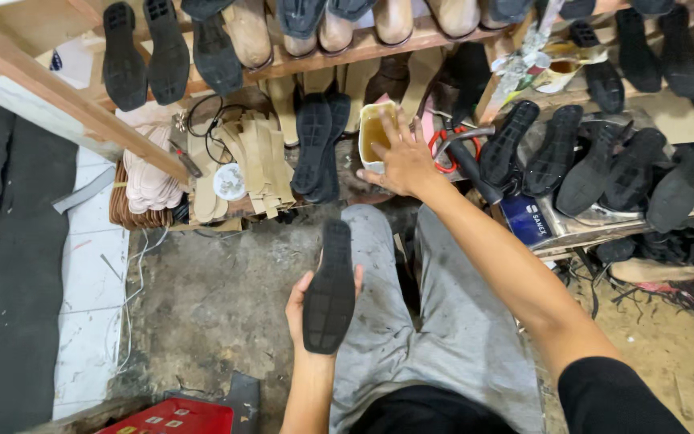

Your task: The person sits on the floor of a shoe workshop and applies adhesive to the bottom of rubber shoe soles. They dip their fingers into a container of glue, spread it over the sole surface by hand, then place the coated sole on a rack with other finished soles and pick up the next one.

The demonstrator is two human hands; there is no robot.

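Fingers of the right hand [402, 161] spread apart over the rim of a pale tub [376, 135] that holds amber-brown liquid and stands on the low bench beside red-handled scissors [442, 153] and a hammer [466, 161]. Fingers of the left hand [308, 309] are clamped from behind on a black shoe sole [329, 289], held upright, tread facing up, above the grey-trousered lap. More black soles [596, 165] lie in a row on the bench to the right.

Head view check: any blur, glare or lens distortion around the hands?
Head view: even, soft light, no hard glare; the black sole in the left hand is sharp; the right hand over the glue cup is slightly soft; wide-angle bending shows at the shelf edges.
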